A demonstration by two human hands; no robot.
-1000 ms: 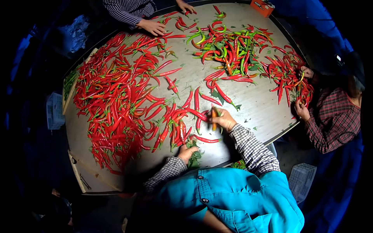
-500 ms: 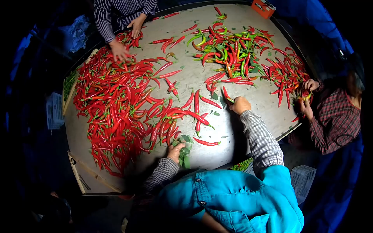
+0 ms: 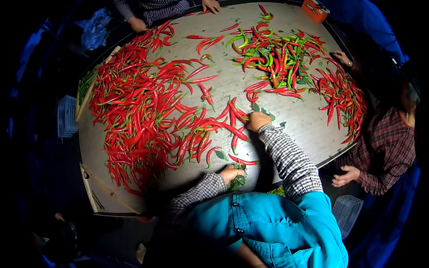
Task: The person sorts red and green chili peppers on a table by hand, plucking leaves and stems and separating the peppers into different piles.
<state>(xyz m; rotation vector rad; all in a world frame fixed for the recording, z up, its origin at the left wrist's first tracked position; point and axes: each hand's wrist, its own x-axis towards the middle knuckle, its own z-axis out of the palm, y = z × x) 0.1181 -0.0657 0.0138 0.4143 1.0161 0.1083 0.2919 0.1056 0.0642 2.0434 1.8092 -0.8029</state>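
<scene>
My left hand is closed around a bunch of green leaves by the near table edge. Beyond it, my right hand is closed at the stem end of a red pepper, with dark leaves just past the knuckles. A single red pepper lies between my hands. Left of them spreads a large heap of red peppers. A mixed red and green pile is farther back, and another red pile sits at the right.
A co-worker in a plaid shirt is at the right side; another in striped sleeves is across the table. An orange box stands at the far edge. Wooden strips edge the left side. Crates are below.
My right hand has moved left to the peppers in the middle. My left hand has shifted right with the leaves. Both co-workers' hands have moved away from their piles toward the table edges.
</scene>
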